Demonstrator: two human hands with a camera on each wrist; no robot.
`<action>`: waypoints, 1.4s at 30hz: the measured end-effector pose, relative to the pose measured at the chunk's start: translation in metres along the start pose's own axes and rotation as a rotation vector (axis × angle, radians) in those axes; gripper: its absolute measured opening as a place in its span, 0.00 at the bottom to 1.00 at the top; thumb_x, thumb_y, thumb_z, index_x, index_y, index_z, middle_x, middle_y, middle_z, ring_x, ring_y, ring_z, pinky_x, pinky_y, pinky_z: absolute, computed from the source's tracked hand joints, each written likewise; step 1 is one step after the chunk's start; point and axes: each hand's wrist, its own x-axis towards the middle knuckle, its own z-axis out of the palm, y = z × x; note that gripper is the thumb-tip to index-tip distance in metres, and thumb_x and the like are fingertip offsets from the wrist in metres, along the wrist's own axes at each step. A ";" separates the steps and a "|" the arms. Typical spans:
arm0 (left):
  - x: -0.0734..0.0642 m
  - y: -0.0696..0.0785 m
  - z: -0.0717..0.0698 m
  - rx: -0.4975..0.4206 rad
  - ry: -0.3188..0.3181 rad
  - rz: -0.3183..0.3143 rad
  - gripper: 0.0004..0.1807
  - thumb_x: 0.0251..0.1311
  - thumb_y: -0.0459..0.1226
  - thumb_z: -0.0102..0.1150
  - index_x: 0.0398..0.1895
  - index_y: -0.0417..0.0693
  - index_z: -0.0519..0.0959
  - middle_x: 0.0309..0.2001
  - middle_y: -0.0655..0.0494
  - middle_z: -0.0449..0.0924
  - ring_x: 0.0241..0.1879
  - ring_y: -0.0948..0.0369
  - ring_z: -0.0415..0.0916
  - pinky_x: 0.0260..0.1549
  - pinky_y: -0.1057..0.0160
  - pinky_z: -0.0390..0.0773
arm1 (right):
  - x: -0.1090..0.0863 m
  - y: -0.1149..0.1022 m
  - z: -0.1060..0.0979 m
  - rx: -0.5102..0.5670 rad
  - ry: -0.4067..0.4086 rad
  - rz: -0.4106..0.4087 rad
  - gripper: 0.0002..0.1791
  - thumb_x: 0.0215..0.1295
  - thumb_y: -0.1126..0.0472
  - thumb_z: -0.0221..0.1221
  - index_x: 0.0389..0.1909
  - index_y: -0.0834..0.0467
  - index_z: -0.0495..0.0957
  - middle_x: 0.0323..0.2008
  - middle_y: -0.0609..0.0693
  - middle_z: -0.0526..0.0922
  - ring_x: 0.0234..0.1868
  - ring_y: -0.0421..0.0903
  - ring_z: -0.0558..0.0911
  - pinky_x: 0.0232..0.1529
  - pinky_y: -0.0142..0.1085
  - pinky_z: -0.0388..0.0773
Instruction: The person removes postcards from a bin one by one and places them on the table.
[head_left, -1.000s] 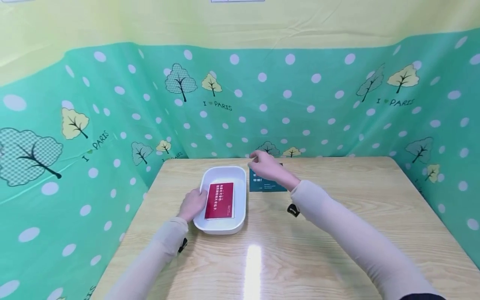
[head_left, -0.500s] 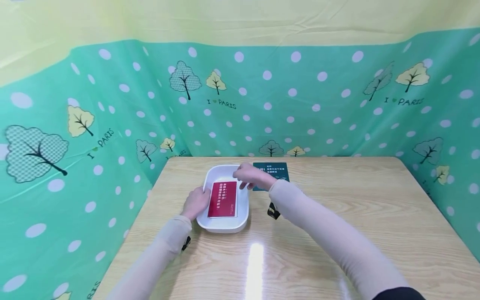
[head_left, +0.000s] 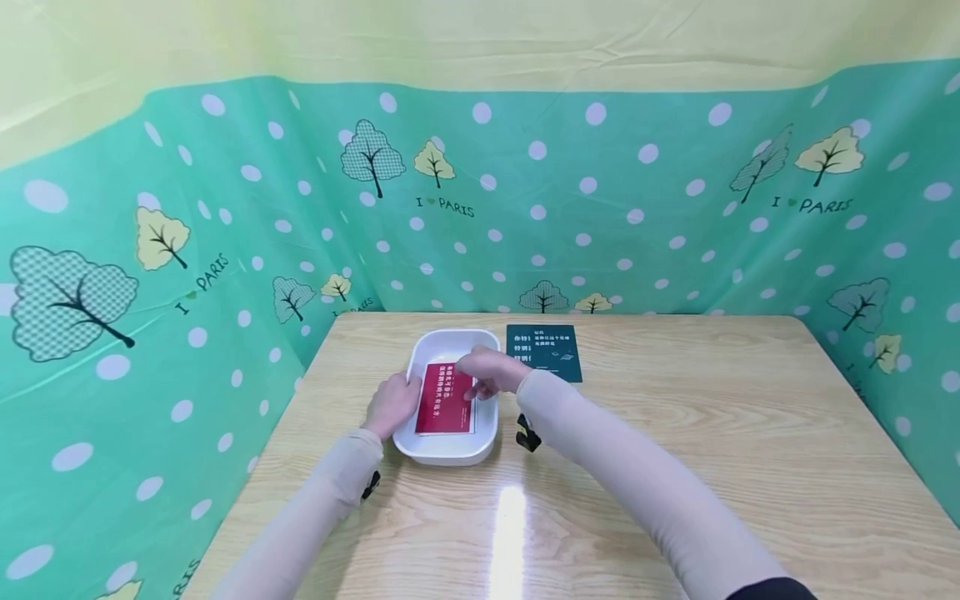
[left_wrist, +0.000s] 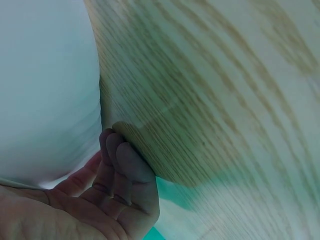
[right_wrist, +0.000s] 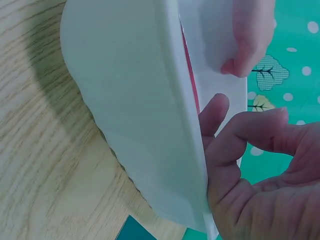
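A white rectangular basin [head_left: 446, 458] stands on the table, with a red card [head_left: 442, 408] lying flat inside on top of a paler sheet. My left hand [head_left: 393, 404] grips the basin's left rim; in the left wrist view its fingers [left_wrist: 132, 165] are curled against the outer wall. Over the basin's right rim reaches my right hand [head_left: 491, 371], fingers loosely bent at the red card's upper right edge. In the right wrist view, a fingertip [right_wrist: 217, 107] dips inside the rim beside the card's red edge, and the card's face is hidden by the basin wall.
Two overlapping dark green cards [head_left: 562, 354] with white print lie right of the basin, near the table's back edge. A green dotted curtain [head_left: 570, 192] encloses the wooden table [head_left: 675, 450] at the back and sides. Both wrists carry small black devices.
My right hand has moved left and toward me, from over the green cards to the red card in the basin, uncovering the green cards. My left hand keeps its grip on the rim.
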 end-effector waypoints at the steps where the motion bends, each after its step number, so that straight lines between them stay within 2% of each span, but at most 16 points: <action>1: 0.000 0.000 0.000 0.000 0.000 0.000 0.35 0.83 0.54 0.32 0.65 0.31 0.74 0.41 0.40 0.83 0.37 0.50 0.86 0.28 0.57 0.88 | 0.000 0.000 0.001 0.004 0.000 0.001 0.30 0.75 0.63 0.54 0.71 0.71 0.57 0.61 0.69 0.76 0.27 0.46 0.80 0.23 0.30 0.75; 11: 0.000 0.000 0.000 0.005 -0.002 -0.007 0.35 0.83 0.53 0.32 0.69 0.31 0.71 0.47 0.38 0.83 0.43 0.47 0.86 0.32 0.56 0.89 | 0.001 0.000 0.010 0.005 0.003 0.016 0.25 0.75 0.63 0.54 0.66 0.71 0.63 0.60 0.71 0.78 0.27 0.45 0.79 0.25 0.30 0.78; 18: -0.001 0.002 0.000 0.019 0.005 0.011 0.32 0.83 0.52 0.33 0.61 0.35 0.77 0.41 0.42 0.83 0.39 0.50 0.85 0.31 0.56 0.88 | 0.000 0.000 0.012 0.075 0.002 0.023 0.25 0.75 0.62 0.55 0.66 0.69 0.63 0.63 0.70 0.76 0.31 0.47 0.81 0.28 0.32 0.79; 24: -0.001 0.003 -0.001 0.013 -0.006 0.002 0.32 0.83 0.52 0.34 0.63 0.33 0.75 0.42 0.42 0.83 0.40 0.50 0.85 0.34 0.55 0.89 | -0.002 -0.001 0.013 0.117 0.009 0.026 0.31 0.72 0.64 0.57 0.70 0.70 0.59 0.63 0.71 0.75 0.34 0.49 0.81 0.30 0.33 0.81; 28: -0.002 0.003 0.000 0.018 -0.002 0.000 0.32 0.83 0.51 0.34 0.64 0.32 0.75 0.42 0.41 0.83 0.40 0.50 0.85 0.34 0.55 0.89 | -0.001 0.001 0.014 0.113 0.021 0.018 0.28 0.73 0.64 0.56 0.67 0.70 0.61 0.62 0.71 0.76 0.34 0.49 0.81 0.29 0.33 0.82; 34: -0.003 0.002 0.000 0.028 0.009 0.018 0.29 0.83 0.50 0.35 0.57 0.35 0.78 0.39 0.42 0.83 0.37 0.50 0.85 0.32 0.55 0.88 | -0.003 0.005 0.020 0.058 0.077 -0.034 0.21 0.74 0.65 0.55 0.61 0.71 0.64 0.57 0.71 0.79 0.31 0.51 0.82 0.25 0.34 0.83; 38: -0.002 0.002 0.000 0.033 0.017 0.023 0.28 0.82 0.50 0.35 0.54 0.36 0.79 0.38 0.42 0.83 0.37 0.50 0.84 0.32 0.55 0.88 | -0.006 0.007 0.026 -0.039 0.131 -0.084 0.16 0.71 0.66 0.55 0.55 0.70 0.69 0.54 0.69 0.80 0.34 0.54 0.84 0.30 0.40 0.87; 42: -0.002 0.001 -0.001 0.035 0.021 0.019 0.28 0.82 0.50 0.35 0.52 0.36 0.79 0.38 0.42 0.82 0.37 0.50 0.84 0.32 0.55 0.88 | -0.010 0.006 0.028 -0.115 0.154 -0.104 0.17 0.71 0.64 0.57 0.56 0.68 0.69 0.52 0.67 0.79 0.38 0.56 0.85 0.35 0.45 0.88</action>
